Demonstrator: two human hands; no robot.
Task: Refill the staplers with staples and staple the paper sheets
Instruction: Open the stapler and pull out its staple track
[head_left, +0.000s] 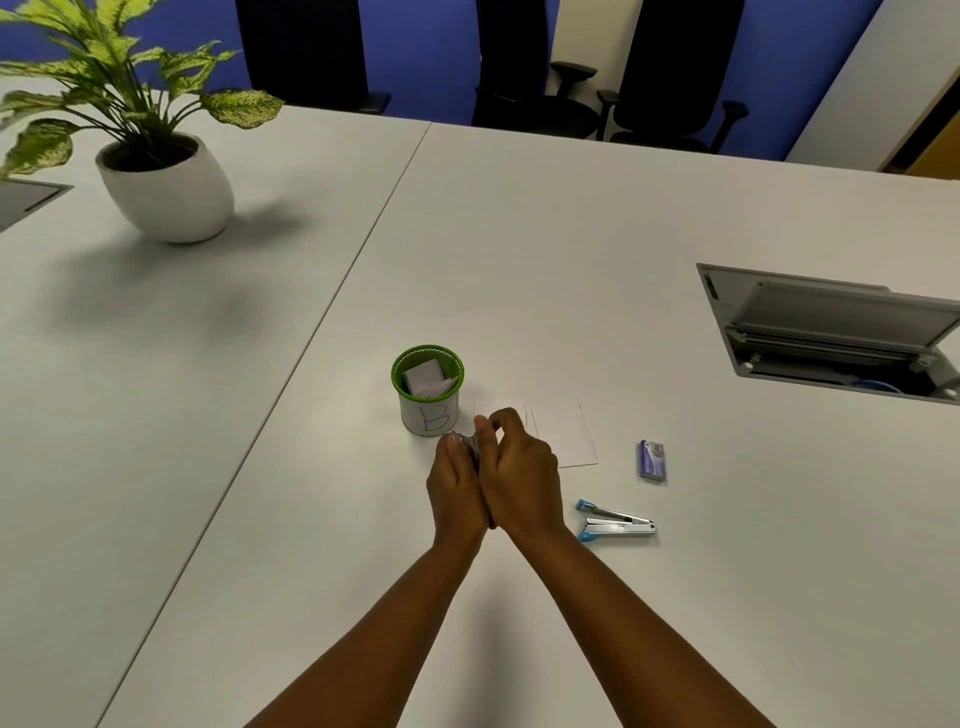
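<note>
In the head view both forearms reach forward over the white worktop (519, 234) and the two hands meet just in front of a green-rimmed cup (429, 397). The left hand (457, 486) is curled around a small metallic stapler (471, 445), of which only a grey sliver shows between the palms, so its exact pose cannot be told. The right hand (522, 475) presses against the left one, its fingers bent and its thumb and forefinger pinched together over the top end of that stapler; whatever tiny piece it may be pinching is too small to make out. The cup stands just left of the hands, white-sided with blue handwriting, and holds folded slips of paper. Behind the right hand lie white paper sheets (563, 436), flat on the worktop and partly covered by the knuckles. To the right of the sheets, apart from them, lies a small purple staple box (652, 460). Nearer the person, just beside the right wrist, a second stapler (615, 522) with blue ends lies swung open, its metal channel exposed. Farther off, at the left, a potted plant (156, 171) with mottled green leaves sits in a white pot. At the right a grey cable hatch (831, 332) is set in the worktop with its lid raised. Dark office chairs (535, 67) stand at the far edge against a blue wall.
</note>
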